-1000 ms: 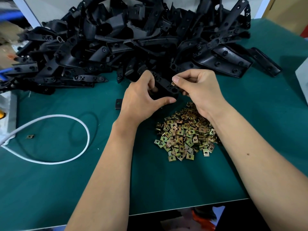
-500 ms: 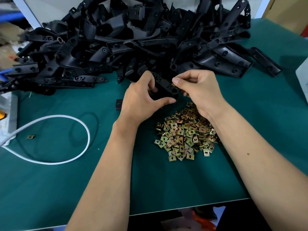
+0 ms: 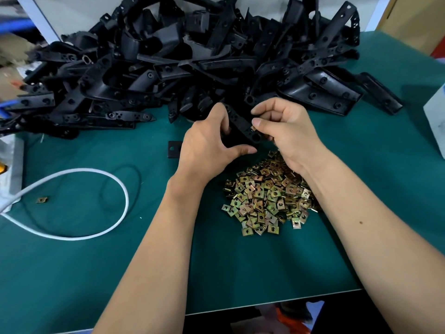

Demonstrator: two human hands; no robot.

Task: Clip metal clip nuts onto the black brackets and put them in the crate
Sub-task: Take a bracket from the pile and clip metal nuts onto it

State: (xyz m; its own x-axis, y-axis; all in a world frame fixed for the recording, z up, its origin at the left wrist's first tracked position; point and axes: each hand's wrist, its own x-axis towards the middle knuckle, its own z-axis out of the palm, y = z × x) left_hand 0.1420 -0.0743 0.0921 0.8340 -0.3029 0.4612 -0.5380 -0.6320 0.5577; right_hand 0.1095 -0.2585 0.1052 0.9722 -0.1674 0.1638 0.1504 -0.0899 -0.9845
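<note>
Two hands are engaged over the green table (image 3: 72, 273), just behind a loose heap of clip nuts (image 3: 267, 196). One black bracket (image 3: 243, 131) is gripped by the left hand (image 3: 204, 145), thumb below and fingers curled over its top, lifted clear of the table. A single clip nut (image 3: 252, 128) is pinched between thumb and forefinger of the right hand (image 3: 286, 133) and is held against the bracket's end, beside a round hole. Whether it is seated cannot be told; most of it is hidden by the fingertips.

A large tangled pile of brackets (image 3: 192, 63) is spread across the far side of the table. No crate is seen. One stray nut (image 3: 42, 200) is noted near a white cable (image 3: 115, 220), and a small black piece (image 3: 173, 148) lies just left of the left hand.

Handling, as judged: the bracket is taken to be stiff moulded plastic, light, matte and not slippery; it is best held near the end being fitted, so the push is braced. The nut is thought to be thin sprung metal, small and easily dropped, with edges likely sharp; it is best pinched by its flat faces and slid on squarely, open side first. The piled brackets are interlocked, so snagging is expected when one is drawn out.
</note>
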